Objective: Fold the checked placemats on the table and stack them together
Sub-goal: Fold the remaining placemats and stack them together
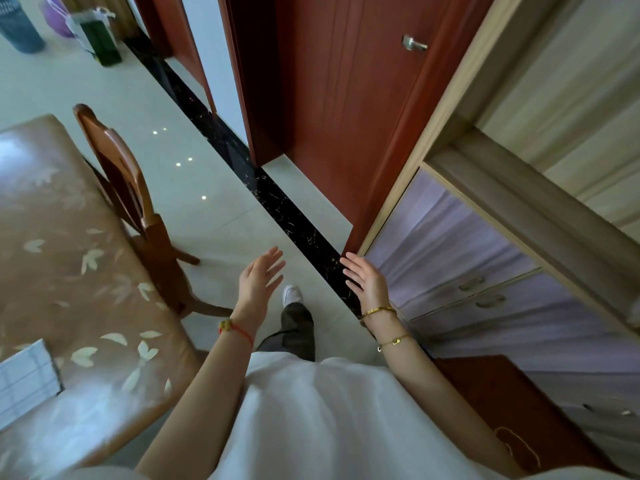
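A pale checked placemat (26, 370) lies on the brown leaf-patterned table (69, 244) at the far left edge of the view, only partly in frame. My left hand (259, 277) is held out over the floor with its fingers straight and spread, holding nothing. My right hand (365, 277) is raised beside it, fingers also straight and empty. Both hands are well to the right of the table, away from the placemat.
A wooden chair (128, 188) stands tucked at the table's right side. A red-brown door (346, 109) and a cabinet with lilac drawers (478, 292) are ahead and right. A bin (19, 26) and bags sit far left on the tiled floor.
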Motion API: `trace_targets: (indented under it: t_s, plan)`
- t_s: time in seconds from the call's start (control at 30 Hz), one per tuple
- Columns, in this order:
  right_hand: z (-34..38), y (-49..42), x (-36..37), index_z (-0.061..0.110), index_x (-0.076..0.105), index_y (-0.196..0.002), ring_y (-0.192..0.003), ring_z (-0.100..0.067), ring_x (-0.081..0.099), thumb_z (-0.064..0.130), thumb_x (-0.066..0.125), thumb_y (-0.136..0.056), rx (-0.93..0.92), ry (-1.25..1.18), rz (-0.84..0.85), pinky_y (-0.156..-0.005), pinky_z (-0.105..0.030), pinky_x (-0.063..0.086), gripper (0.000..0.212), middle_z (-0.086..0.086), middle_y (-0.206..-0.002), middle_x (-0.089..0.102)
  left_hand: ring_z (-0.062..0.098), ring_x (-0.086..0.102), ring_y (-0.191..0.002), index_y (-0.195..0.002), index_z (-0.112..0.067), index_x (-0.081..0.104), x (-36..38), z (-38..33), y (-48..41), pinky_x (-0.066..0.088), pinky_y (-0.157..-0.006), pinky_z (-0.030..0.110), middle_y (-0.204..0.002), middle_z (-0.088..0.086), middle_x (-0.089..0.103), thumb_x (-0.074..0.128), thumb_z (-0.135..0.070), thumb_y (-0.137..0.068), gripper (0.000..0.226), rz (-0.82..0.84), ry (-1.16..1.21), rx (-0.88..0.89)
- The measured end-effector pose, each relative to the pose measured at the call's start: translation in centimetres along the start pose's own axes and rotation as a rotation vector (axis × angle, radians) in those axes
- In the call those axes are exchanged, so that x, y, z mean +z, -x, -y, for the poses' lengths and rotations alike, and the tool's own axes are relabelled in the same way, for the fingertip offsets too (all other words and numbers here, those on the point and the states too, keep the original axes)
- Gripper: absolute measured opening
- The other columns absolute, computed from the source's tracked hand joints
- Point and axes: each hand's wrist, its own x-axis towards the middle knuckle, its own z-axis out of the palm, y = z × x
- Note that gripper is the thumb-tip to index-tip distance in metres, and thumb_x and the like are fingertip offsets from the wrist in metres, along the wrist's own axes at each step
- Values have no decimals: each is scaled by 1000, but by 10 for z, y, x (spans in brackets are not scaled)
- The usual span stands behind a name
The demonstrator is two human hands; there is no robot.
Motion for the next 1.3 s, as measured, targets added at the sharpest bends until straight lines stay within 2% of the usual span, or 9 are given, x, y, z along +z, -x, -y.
trace_targets:
  t_s: [0.1, 0.3, 0.47, 0.67, 0.73, 0.8, 0.9, 1.1, 1.3]
  plan:
    - [25, -44, 10, 12, 59, -129, -118, -18, 57, 28, 36, -103, -2, 6, 2, -102, -34, 42, 38, -4, -127, 64, 19, 62, -119, -121, -18, 64, 17, -22, -46, 46, -105, 40, -127, 0, 66, 45, -26, -102, 28, -2, 11, 9]
    - [90, -143, 61, 17, 62, -121, -119, -18, 56, 31, 37, -102, 13, 36, 60, -104, -34, 41, 35, -2, -123, 66, 18, 61, -119, -127, -17, 61, 28, -99, -139, 46, -105, 39, -129, -1, 65, 42, -26, -103, 32, -33, 27, 39]
    - [139, -218, 117, 19, 63, -115, -116, -19, 57, 32, 36, -102, 3, 70, 114, -86, -26, 44, 33, -2, -121, 66, 17, 60, -120, -126, -19, 60, 24, -158, -209, 45, -107, 38, -130, -1, 64, 40, -25, -104, 31, -94, 51, 72]
    - [169, -273, 161, 17, 63, -119, -111, -17, 58, 33, 38, -101, 64, 90, 167, -80, -24, 44, 34, -1, -119, 67, 17, 61, -120, -124, -19, 61, 12, -187, -249, 46, -106, 39, -130, -2, 64, 44, -26, -103, 29, -163, 81, 44]
    - [191, -323, 202, 17, 62, -119, -112, -17, 58, 32, 38, -101, 91, 155, 233, -81, -25, 43, 34, -2, -119, 67, 18, 60, -121, -124, -19, 61, -2, -208, -293, 46, -106, 39, -130, -1, 64, 43, -26, -103, 29, -249, 119, 43]
    - [198, -334, 211, 14, 61, -122, -112, -18, 57, 31, 37, -102, 86, 147, 231, -84, -29, 42, 36, -4, -122, 65, 18, 60, -121, -125, -19, 61, -4, -214, -298, 45, -106, 39, -130, -1, 64, 42, -26, -103, 29, -251, 124, 41]
    - [217, -369, 242, 10, 60, -127, -110, -18, 57, 30, 36, -102, 83, 154, 280, -81, -25, 43, 39, -3, -119, 65, 18, 60, -121, -124, -20, 61, -10, -234, -328, 44, -108, 40, -130, -1, 64, 44, -26, -103, 28, -292, 153, 53]
    - [287, -471, 331, 15, 63, -120, -104, -16, 60, 31, 36, -103, 31, 213, 394, -83, -26, 44, 36, -3, -117, 67, 18, 60, -120, -128, -16, 59, -20, -311, -414, 45, -105, 37, -132, 1, 63, 47, -24, -101, 31, -409, 298, 137]
    - [369, -550, 427, 13, 63, -122, -108, -16, 61, 29, 40, -101, -7, 240, 553, -97, -31, 44, 35, -5, -120, 68, 16, 60, -121, -133, -15, 56, -30, -399, -484, 46, -103, 35, -132, -1, 62, 42, -24, -104, 34, -533, 398, 279]
